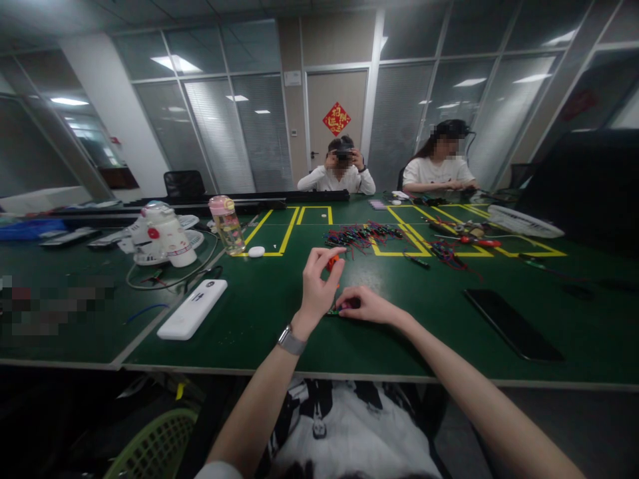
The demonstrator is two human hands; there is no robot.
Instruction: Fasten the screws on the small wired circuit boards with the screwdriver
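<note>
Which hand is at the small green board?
The bare-wristed right hand is at that green board; the left hand, wearing the wristwatch, is at an orange object.

L hand (318,285) & R hand (370,306) nearly meet over small green board (331,312): tight gap, little room btwn. Straight fwd, pile of wired boards (367,234) blocks a low reach; smaller wire bundle (446,253) obstructs fwd-R. Bare table (424,286) btwn R forearm & black phone (512,324) = OK pass. L side: open lane btwn L wrist & white power bank (194,309); farther on, pink-lidded bottle (227,229) stands tall.
</note>
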